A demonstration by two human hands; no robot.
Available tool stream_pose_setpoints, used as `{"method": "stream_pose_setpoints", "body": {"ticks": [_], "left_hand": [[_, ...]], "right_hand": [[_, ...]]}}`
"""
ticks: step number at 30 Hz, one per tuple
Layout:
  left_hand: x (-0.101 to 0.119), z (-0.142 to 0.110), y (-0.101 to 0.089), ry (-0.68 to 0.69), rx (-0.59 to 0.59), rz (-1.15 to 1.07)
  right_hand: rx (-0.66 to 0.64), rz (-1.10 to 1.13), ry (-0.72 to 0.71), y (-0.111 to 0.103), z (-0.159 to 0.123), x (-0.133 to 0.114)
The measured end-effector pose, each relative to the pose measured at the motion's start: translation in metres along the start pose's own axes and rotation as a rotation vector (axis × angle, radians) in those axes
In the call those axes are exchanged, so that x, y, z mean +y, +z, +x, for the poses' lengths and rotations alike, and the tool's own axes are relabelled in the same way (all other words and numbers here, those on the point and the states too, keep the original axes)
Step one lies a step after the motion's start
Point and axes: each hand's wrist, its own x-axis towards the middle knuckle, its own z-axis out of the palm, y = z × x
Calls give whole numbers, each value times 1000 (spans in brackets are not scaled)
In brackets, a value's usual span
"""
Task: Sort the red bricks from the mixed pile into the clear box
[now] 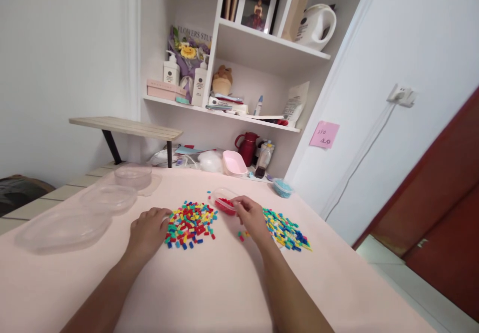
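Observation:
My right hand is over the right edge of a clear plastic container with small red pieces in it. Its thumb and fingers are pinched together; whatever is between them is too small or hidden to tell. My left hand rests on the pink tablecloth at the left edge of a mixed pile of small coloured bricks. Its fingers are loosely bent and apart, touching the outer bricks, with nothing visibly held. A second pile of coloured bricks, partly hidden by my right hand, lies to the right.
Several clear containers stand along the left side of the pink-covered table. A small tub of light blue pieces sits at the far right corner. Behind are a pink box, a red jug and a wooden-topped stand.

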Motion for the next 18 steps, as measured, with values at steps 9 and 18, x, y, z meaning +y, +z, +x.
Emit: {"method": "stream_pose_setpoints", "body": {"ticks": [9,18], "left_hand": [[3,-1,-3,4,-14,11],[1,0,-2,3,0,19]], "right_hand": [[-566,-132,-55,15,-9,2],[-529,-417,-126,21,-14,-15]]}}
